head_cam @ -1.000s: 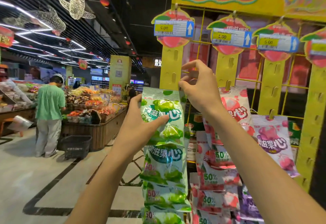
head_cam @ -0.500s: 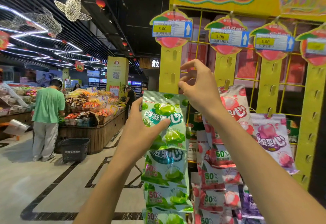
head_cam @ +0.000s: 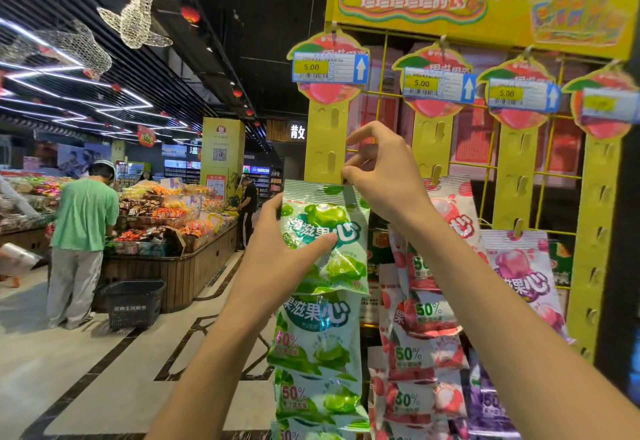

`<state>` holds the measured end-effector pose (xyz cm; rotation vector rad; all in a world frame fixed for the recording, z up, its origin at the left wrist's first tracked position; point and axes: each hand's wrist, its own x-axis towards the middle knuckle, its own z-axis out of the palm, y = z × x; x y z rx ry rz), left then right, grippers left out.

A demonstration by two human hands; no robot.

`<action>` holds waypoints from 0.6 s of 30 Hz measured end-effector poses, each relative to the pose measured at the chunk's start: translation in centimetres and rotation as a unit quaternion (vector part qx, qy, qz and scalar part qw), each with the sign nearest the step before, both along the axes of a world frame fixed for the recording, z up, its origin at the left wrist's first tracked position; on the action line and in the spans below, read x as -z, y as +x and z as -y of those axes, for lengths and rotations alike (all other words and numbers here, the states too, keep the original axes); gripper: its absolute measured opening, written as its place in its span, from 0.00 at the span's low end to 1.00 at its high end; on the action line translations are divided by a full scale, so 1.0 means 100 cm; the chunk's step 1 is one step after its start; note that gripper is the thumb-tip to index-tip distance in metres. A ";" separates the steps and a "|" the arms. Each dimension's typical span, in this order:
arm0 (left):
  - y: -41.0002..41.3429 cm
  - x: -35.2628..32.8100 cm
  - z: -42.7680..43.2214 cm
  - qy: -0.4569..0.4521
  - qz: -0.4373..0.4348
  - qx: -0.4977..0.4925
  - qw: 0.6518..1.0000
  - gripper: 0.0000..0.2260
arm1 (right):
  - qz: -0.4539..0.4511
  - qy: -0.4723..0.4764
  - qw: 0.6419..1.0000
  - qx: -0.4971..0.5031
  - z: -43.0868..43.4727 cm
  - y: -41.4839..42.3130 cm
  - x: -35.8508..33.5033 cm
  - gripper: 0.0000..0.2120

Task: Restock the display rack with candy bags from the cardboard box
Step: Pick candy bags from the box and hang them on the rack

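I see left hand [head_cam: 277, 249] gripping green candy bag [head_cam: 334, 231], thumb across its front | right hand [head_cam: 384, 176] pinching bag's top edge, other fingers curled | bag against leftmost yellow strip [head_cam: 323, 148] of display rack [head_cam: 512, 34], above hung green bags [head_cam: 311, 353]

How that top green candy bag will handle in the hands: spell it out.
Probably floppy: the green candy bag creases under the thumb of the left hand. Likely light: the right hand holds its top edge with a pinch. Its glossy film may be slippery.
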<state>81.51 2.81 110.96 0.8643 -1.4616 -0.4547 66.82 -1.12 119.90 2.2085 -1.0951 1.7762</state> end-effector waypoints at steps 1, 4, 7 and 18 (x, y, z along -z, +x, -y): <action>0.000 0.000 0.000 0.004 0.000 0.000 1.000 0.32 | -0.001 0.000 1.000 -0.001 0.000 0.000 0.000 0.14; 0.002 0.002 0.000 0.015 -0.003 0.006 1.000 0.29 | -0.002 0.002 1.000 -0.001 0.001 -0.001 -0.001 0.15; 0.004 0.004 0.001 0.018 -0.011 0.018 1.000 0.28 | 0.001 0.004 1.000 -0.005 0.003 -0.001 0.000 0.15; 0.003 0.018 0.004 0.029 0.018 0.002 0.999 0.28 | 0.014 0.006 1.000 -0.018 0.012 -0.001 0.003 0.15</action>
